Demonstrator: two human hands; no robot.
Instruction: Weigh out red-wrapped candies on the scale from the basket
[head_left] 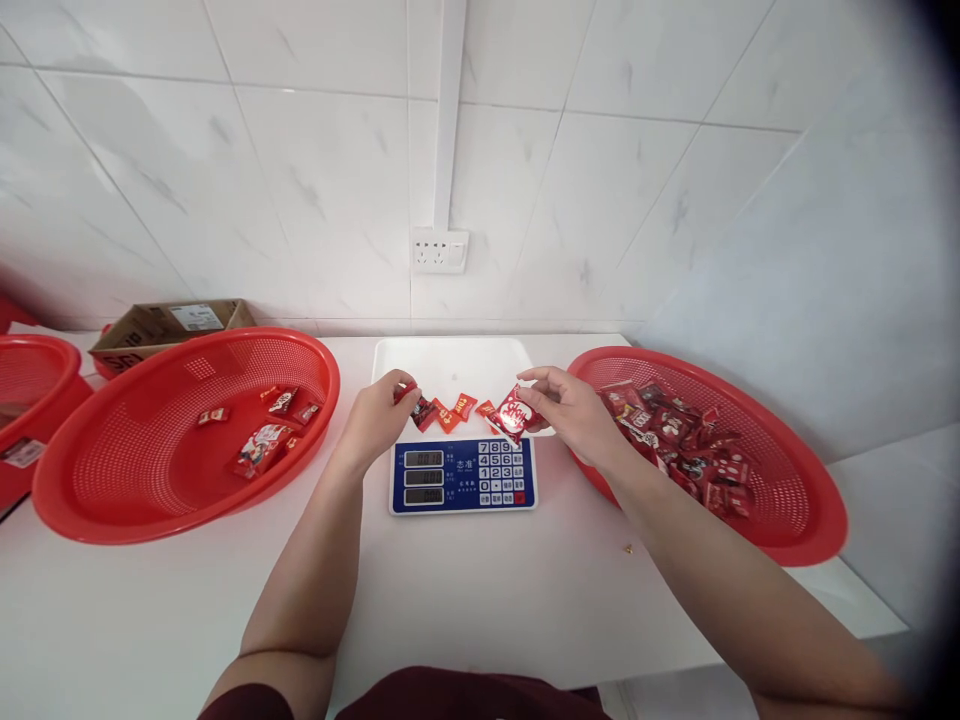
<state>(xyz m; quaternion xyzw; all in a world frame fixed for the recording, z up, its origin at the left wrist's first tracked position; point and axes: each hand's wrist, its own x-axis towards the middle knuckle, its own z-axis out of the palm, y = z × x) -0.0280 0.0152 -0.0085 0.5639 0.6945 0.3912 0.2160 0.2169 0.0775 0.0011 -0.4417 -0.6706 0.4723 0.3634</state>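
Observation:
My left hand (382, 415) is closed on a dark red candy packet (422, 410) over the left front of the scale's white pan (450, 355). Between the fingers of my right hand (564, 400) is a larger red packet (516, 412) with white lettering, tilted above the pan's right front edge. Small orange-red wrapped candies (454, 412) lie on the pan between both hands. In front of the pan, the scale's blue panel (463, 476) shows three small displays and a keypad, partly overlapped by the right-hand packet.
A red perforated basket (814, 520) on the right holds many red packets. Another red basket (112, 520) on the left contains several packets. Behind it is an open cardboard box (135, 345); a further red basket (56, 370) is cut off at far left. A tiny gold scrap (628, 549) lies on the white table.

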